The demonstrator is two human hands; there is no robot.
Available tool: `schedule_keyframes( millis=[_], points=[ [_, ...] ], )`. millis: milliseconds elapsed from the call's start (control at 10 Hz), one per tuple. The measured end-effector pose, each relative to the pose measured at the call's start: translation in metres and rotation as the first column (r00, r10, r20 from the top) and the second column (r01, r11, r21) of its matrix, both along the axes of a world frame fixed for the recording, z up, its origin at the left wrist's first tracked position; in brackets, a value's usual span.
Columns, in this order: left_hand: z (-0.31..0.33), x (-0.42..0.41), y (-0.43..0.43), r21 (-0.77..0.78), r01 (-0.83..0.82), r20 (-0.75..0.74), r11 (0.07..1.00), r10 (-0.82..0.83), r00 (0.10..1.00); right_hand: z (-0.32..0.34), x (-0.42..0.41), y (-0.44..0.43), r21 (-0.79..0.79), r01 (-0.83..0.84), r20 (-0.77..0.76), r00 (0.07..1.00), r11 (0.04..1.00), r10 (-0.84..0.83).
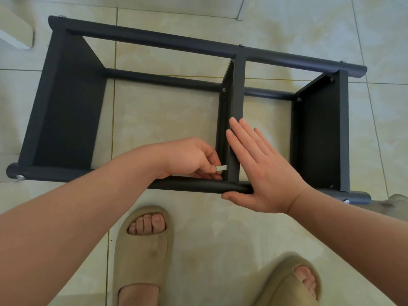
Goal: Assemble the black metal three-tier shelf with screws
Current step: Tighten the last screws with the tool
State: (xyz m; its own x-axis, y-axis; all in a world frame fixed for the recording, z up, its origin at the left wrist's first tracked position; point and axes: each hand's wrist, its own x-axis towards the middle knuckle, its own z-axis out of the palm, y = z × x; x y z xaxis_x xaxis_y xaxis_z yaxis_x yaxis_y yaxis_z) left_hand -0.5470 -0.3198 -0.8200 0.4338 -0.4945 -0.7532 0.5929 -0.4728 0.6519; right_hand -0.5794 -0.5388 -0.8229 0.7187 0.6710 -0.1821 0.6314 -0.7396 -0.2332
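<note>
We stand over a floor (167, 120) of glossy beige tiles, our two feet in tan slippers (143, 250) at the bottom of the view. On the floor, just ahead of our toes, the black metal shelf (154, 39) lies tipped over on its side. Its long axis runs left to right across the view, with the right end slanting a little toward us. The open face points up at us, so we see the tiles through the frame. Round posts run the length of it, and the near post (198, 186) lies closest to our feet. Three flat tiers stand on edge between the posts: the left tier (66, 102) at one end, the middle tier (238, 85), and the right tier (318, 133) at the other end. Silver screw heads (21, 177) show at several joints. Our left hand (189, 157) has its fingers curled and pinches a small silvery piece (221, 168) right at the corner where the middle tier meets the near post; whether it is a tool or a fastener we cannot tell. Our right hand (260, 171) is spread flat with straight fingers laid against the right side of the middle tier. Its thumb lies along the near side of the near post.
</note>
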Motion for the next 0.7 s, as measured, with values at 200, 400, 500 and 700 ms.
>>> schedule_keyframes(
  millis=[200, 400, 500, 700],
  points=[
    [0.0016, -0.0016, -0.0004, 0.049, 0.082, 0.065, 0.995, -0.086, 0.994, 0.0001, 0.0002, 0.0006, -0.005, 0.001, 0.0, 1.0, 1.0, -0.001],
    [0.0017, -0.0002, 0.0013, 0.064, 0.13, 0.077, 0.989, -0.135, 0.988, 0.0002, 0.0, 0.0004, -0.013, 0.0, 0.001, 1.0, 1.0, 0.0],
    [0.0008, 0.0019, 0.0044, 0.091, 0.147, 0.118, 0.985, -0.157, 0.981, 0.0001, -0.0001, 0.0003, -0.002, 0.005, 0.0, 1.0, 1.0, -0.005],
    [-0.0002, 0.008, 0.0083, 0.156, 0.125, 0.239, 0.98, -0.16, 0.958, -0.0002, -0.0001, 0.0001, 0.014, 0.008, -0.002, 1.0, 1.0, -0.008]
  ],
)
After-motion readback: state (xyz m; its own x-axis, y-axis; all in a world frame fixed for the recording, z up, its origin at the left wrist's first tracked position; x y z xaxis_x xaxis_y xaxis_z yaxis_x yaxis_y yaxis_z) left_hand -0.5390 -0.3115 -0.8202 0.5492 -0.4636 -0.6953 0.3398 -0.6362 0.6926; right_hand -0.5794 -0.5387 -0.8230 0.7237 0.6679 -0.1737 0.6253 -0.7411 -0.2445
